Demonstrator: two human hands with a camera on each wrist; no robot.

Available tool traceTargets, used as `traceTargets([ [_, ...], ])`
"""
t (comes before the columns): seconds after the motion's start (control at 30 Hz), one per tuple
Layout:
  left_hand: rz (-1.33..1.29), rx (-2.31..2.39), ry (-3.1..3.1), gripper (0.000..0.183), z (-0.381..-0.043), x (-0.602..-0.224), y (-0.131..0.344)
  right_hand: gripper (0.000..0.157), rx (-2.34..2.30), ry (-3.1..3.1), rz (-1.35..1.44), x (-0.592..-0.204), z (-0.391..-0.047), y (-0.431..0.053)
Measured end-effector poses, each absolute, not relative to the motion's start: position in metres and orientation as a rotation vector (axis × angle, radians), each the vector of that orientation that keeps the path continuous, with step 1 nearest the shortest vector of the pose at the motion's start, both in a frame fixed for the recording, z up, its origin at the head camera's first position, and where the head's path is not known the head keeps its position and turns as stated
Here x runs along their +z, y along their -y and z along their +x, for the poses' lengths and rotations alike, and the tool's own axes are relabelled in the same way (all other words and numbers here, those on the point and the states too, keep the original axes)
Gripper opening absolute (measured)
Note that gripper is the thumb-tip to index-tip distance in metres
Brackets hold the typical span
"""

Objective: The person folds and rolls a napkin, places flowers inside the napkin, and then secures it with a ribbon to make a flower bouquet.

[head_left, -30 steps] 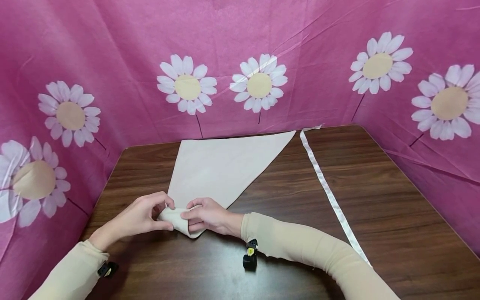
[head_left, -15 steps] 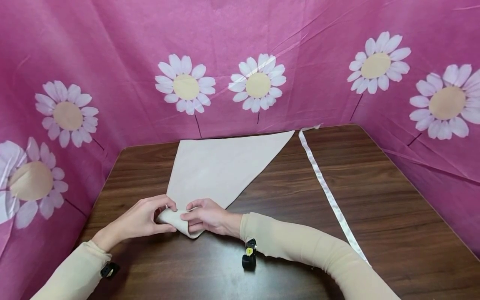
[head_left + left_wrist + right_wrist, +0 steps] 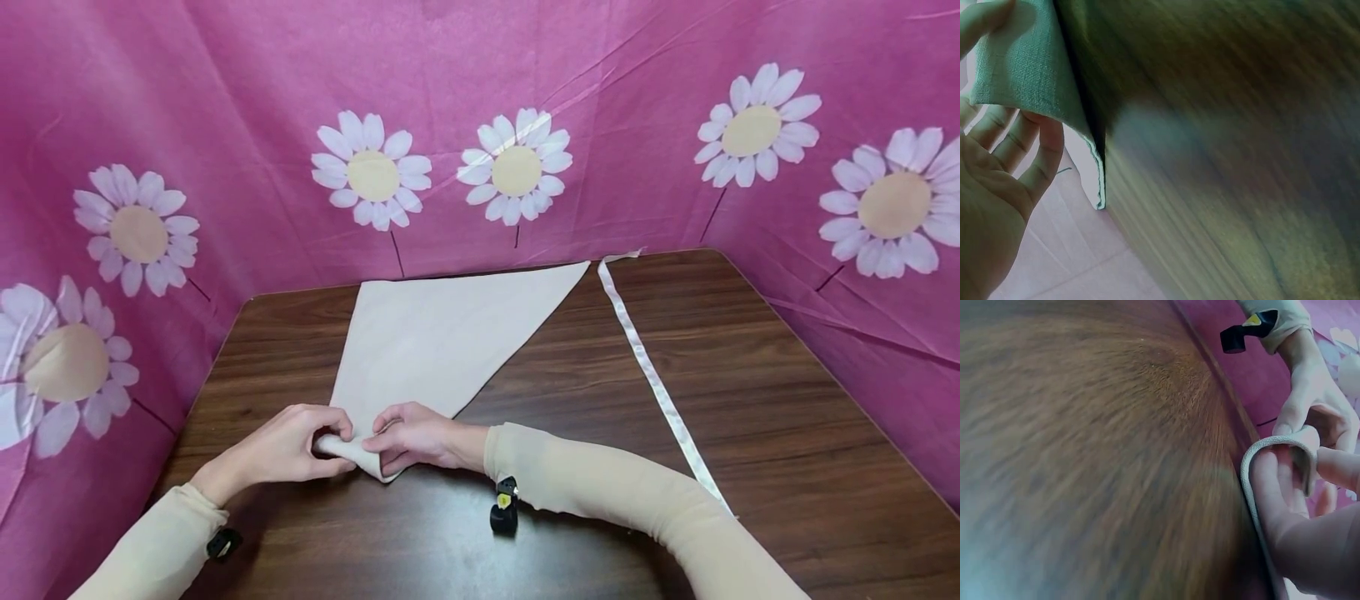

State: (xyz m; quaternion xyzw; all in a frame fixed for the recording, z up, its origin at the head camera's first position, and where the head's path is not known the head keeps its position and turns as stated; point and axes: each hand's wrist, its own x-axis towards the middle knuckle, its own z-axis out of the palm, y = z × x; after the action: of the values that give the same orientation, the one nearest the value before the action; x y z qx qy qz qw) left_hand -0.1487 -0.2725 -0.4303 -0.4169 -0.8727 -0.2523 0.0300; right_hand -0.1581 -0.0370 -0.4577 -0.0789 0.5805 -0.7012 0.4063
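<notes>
A cream, roughly triangular piece of folded cloth (image 3: 435,333) lies on the wooden table, its near end curled up into a loose roll. My left hand (image 3: 292,442) holds the left end of this roll, thumb on the near side and fingers on the far side. At the right end, my right hand (image 3: 416,437) grips the cloth, some fingers tucked inside the curl and the thumb over it. The right wrist view shows the curled cloth edge (image 3: 1247,472) arching round those fingers. A thumb (image 3: 985,25) presses the cloth's outer face in the left wrist view.
A long white ribbon (image 3: 652,367) runs down the right part of the brown wooden table (image 3: 585,392). Behind and beside the table hangs a pink curtain (image 3: 450,67) printed with large daisies. Both wrists carry black cameras; the right one (image 3: 504,508) hangs low over the table.
Both hands have shifted slightly toward the near table edge, the left also a little rightward. The rolled end has come nearer with them and looks slimmer between the left thumb and fingers.
</notes>
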Motion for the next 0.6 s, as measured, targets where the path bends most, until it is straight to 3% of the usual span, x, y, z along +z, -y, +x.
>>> traceTargets([
  [0.27,-1.285,-0.800,2.675,0.035,-0.1469,-0.4324,0.2738,0.031,-1.669,-1.625,-0.357,-0.4526,-0.1574,0.0311],
  [0.6,-1.331,-0.942,2.716,0.023,-0.1478,-0.4346,0.2777,0.019,-1.563,-1.768,-0.504,-0.4530,-0.1528,0.0323],
])
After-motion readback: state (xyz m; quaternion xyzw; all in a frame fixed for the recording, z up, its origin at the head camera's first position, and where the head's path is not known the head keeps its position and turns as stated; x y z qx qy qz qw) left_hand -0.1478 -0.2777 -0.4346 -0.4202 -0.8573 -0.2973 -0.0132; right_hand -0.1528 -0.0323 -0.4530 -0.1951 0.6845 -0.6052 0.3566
